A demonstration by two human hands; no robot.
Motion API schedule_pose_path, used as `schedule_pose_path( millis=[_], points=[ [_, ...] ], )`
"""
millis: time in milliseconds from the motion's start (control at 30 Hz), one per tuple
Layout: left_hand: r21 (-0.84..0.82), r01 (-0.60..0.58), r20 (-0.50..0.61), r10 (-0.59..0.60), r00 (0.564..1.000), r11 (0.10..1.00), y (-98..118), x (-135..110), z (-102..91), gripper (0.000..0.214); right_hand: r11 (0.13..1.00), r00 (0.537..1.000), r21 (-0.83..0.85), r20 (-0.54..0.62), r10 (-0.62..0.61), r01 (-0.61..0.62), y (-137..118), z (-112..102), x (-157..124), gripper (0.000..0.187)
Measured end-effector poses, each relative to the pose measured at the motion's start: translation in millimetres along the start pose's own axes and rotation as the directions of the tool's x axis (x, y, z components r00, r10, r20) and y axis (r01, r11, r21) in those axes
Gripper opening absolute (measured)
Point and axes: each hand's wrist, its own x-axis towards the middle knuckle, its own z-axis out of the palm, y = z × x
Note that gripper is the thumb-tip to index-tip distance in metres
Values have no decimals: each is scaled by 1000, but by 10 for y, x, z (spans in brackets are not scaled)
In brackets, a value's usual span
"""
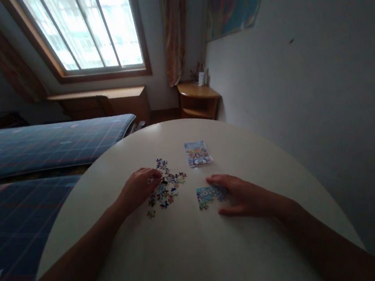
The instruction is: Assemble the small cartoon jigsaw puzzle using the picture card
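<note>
Loose jigsaw pieces (171, 188) lie in a scattered heap left of the middle of the round white table (187, 253). My left hand (142, 182) rests over the left side of this heap, fingers bent together at the pieces; what they hold, if anything, is hidden. To the right lies a joined part of the jigsaw puzzle (208, 195), bluish with lettering and an uneven lower edge. My right hand (239, 195) is beside it, thumb and fingers spread around its right end, partly covering it. Behind them, a printed picture sheet (198, 153) lies flat.
A bed with a blue checked cover (49, 145) stands beyond the table's left edge. A small corner shelf (199, 94) and a desk (117, 94) are at the back under the window (87, 30). The white wall (305, 100) runs along the right.
</note>
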Motion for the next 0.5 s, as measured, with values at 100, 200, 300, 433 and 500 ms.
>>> schedule_pose_path(
  millis=[100,200,300,433,500],
  points=[
    [7,-1,1,1,1000,1000,-34,-1,10,23,1000,1000,-5,-1,-10,10,-9,-4,-1,83],
    [18,6,-12,-6,1000,1000,-71,-3,23,24,1000,1000,-15,-2,-20,20,-11,1,-1,83],
    [15,15,-15,-15,1000,1000,-94,-3,35,24,1000,1000,-21,-2,-10,10,-20,0,0,84],
    [5,3,-5,-3,1000,1000,-74,2,28,26,1000,1000,-12,-3,3,-3,-30,-4,-4,84],
    [0,-12,1,12,1000,1000,-53,3,17,28,1000,1000,-9,-3,0,0,-24,-1,-8,84]
  ],
)
